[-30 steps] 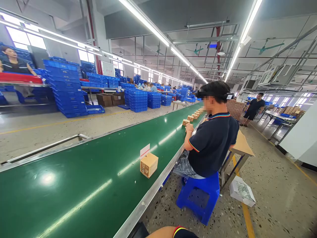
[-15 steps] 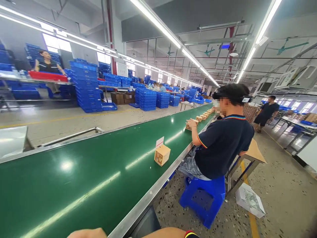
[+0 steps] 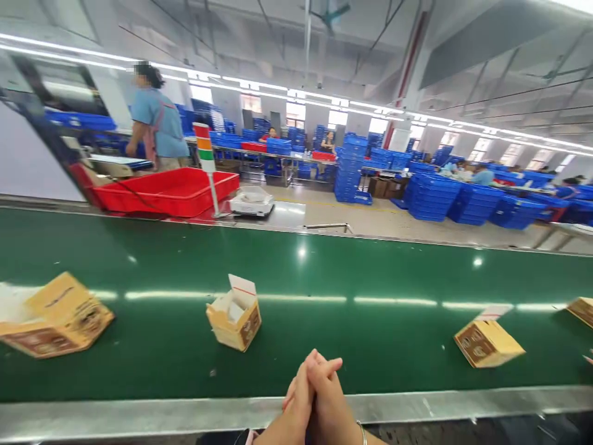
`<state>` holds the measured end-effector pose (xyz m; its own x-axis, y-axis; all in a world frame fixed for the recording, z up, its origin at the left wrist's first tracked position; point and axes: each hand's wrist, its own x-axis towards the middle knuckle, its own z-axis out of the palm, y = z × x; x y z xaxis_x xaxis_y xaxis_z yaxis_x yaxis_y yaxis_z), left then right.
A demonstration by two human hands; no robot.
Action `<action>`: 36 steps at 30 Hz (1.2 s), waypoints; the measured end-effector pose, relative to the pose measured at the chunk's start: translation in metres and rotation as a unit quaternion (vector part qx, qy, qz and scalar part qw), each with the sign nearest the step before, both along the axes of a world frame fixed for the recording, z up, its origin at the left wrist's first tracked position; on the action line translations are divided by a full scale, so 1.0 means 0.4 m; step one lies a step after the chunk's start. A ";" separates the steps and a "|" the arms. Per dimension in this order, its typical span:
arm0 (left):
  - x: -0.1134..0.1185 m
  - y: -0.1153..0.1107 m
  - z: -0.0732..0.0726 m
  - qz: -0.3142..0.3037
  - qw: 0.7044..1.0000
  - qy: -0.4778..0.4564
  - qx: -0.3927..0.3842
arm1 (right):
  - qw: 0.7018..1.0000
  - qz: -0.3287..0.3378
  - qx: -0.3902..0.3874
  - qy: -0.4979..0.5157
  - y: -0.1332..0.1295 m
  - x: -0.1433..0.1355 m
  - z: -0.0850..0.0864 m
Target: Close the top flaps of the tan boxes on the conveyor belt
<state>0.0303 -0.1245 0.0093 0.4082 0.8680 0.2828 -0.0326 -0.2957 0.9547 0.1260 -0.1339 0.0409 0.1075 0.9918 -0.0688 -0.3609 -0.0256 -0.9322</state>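
Note:
My left hand [image 3: 296,397] and my right hand [image 3: 328,390] are clasped together above the near edge of the green conveyor belt [image 3: 352,361]. Their fingers are interlaced, and no object shows between them. Nearest to them, up and to the left, stands a small brown printed carton [image 3: 234,327] with its top open, a white flap raised and something white inside. Farther left, a larger-looking open carton [image 3: 69,327] is cut off by the frame edge. On the right sits another carton [image 3: 488,343], also with a white flap up.
A metal rail [image 3: 185,415] runs along the belt's near side. Across the belt are a red bin [image 3: 171,194], a striped signal light [image 3: 204,148], a scale [image 3: 252,203] and stacked blue crates [image 3: 433,194]. A person in blue [image 3: 160,123] stands behind. Another person's fingertips [image 3: 588,358] show at right.
My view has swung left, from the seated co-worker to the belt in front of me. Both my hands are now seen clasped; before, only parts of a hand and a forearm showed.

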 end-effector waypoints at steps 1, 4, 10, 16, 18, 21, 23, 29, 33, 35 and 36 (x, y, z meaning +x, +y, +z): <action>-0.016 -0.001 -0.002 0.018 1.000 -0.002 0.003 | 0.999 -0.022 -0.015 0.024 0.012 0.004 0.005; -0.106 0.033 0.010 0.119 0.992 -0.024 0.020 | 0.994 -0.095 0.041 -0.033 0.054 0.021 0.023; -0.244 0.245 0.038 0.361 0.930 -0.069 0.019 | 0.887 0.001 0.312 -0.342 0.161 0.028 -0.016; -0.196 0.324 -0.003 0.216 0.974 -0.024 0.056 | 0.787 0.018 0.406 -0.465 0.252 0.008 -0.087; -0.178 0.318 -0.003 0.206 0.974 0.014 0.096 | 0.816 0.018 0.362 -0.451 0.266 0.006 -0.087; -0.155 0.315 0.017 0.189 0.972 0.080 0.117 | 0.897 -0.004 0.273 -0.348 0.283 0.002 -0.076; -0.141 0.324 0.035 0.195 0.975 0.077 0.068 | 0.933 -0.051 0.210 -0.288 0.298 -0.002 -0.075; -0.110 0.357 0.077 0.138 0.972 -0.056 -0.183 | 0.975 -0.116 0.026 -0.190 0.334 0.000 -0.088; -0.083 0.363 0.083 -0.013 0.926 -0.139 -0.352 | 0.990 -0.054 -0.045 -0.120 0.335 0.014 -0.065; -0.063 0.365 0.082 -0.019 0.914 -0.156 -0.375 | 0.992 -0.029 -0.065 -0.100 0.334 0.023 -0.047; -0.053 0.365 0.081 -0.022 0.911 -0.160 -0.379 | 0.993 -0.019 -0.070 -0.094 0.333 0.028 -0.038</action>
